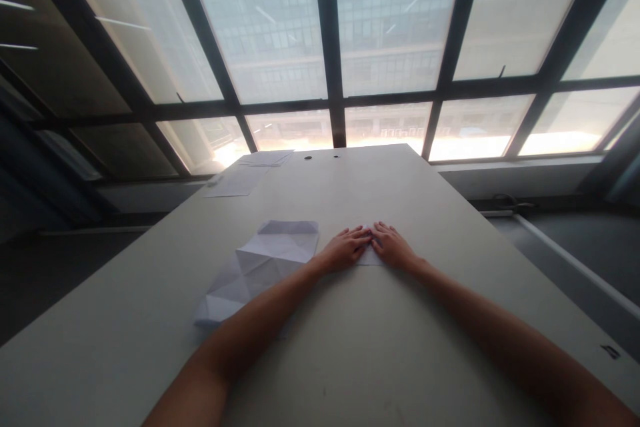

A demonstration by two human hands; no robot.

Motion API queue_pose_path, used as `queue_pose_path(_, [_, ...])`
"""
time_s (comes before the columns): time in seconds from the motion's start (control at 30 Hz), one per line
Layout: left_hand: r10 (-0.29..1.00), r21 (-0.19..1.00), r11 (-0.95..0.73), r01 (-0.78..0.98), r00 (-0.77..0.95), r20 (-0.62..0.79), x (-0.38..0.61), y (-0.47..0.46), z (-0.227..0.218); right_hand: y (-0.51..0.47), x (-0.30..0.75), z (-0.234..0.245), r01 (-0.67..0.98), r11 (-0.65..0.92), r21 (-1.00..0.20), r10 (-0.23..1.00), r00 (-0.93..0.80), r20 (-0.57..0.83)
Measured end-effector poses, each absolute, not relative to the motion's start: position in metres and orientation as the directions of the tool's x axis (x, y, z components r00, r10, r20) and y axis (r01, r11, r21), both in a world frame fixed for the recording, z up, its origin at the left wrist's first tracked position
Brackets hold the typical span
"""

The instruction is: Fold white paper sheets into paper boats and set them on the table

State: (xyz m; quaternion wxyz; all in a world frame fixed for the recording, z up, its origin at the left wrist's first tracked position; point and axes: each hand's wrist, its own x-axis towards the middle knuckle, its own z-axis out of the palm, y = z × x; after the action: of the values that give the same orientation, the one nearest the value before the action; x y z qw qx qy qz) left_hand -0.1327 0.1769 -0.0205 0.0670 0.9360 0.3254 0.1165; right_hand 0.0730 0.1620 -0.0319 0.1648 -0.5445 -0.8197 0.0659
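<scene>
A small folded piece of white paper (370, 257) lies on the white table (400, 333), mostly covered by my hands. My left hand (346, 248) rests on its left side, fingers stretched out and lying flat. From the other side, my right hand (391, 245) presses on it, also with fingers extended. The fingertips of both hands come together near the paper's upper part. Beside my left forearm is a larger creased sheet of paper (270, 263), unfolded and showing many fold lines; the forearm hides its lower right part.
Flat white sheets (235, 181) lie near the table's far left edge. A round dark hole (308, 158) is set in the far end of the tabletop. Large windows (390, 20) with dark frames stand beyond it. A small dark mark (609, 351) is at the right edge.
</scene>
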Motion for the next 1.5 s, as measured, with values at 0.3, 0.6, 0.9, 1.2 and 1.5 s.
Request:
queue_pose_path(0.3, [0.626, 0.235, -0.774, 0.588, 0.767, 0.141, -0.131, 0.178, -0.022, 0.161, 0.072, -0.028, 0.857, 0.412, -0.308, 0.907, -0.354, 0.228])
queue_pose_path(0.6, [0.639, 0.208, -0.765, 0.609, 0.759, 0.127, -0.129, 0.176, -0.022, 0.156, 0.072, -0.024, 0.844, 0.449, -0.294, 0.871, -0.34, 0.355])
queue_pose_path(0.9, [0.69, 0.111, -0.721, 0.684, 0.697, 0.195, -0.125, 0.173, -0.02, 0.152, 0.07, -0.018, 0.857, 0.426, -0.289, 0.891, -0.342, 0.299])
queue_pose_path(1.2, [0.651, 0.184, -0.758, 0.626, 0.745, 0.148, -0.129, 0.176, -0.023, 0.158, 0.081, -0.018, 0.881, 0.373, -0.29, 0.909, -0.284, 0.305])
queue_pose_path(1.5, [0.652, 0.198, -0.753, 0.627, 0.75, 0.108, -0.127, 0.178, -0.026, 0.165, 0.084, -0.035, 0.953, 0.223, -0.206, 0.962, -0.182, 0.202])
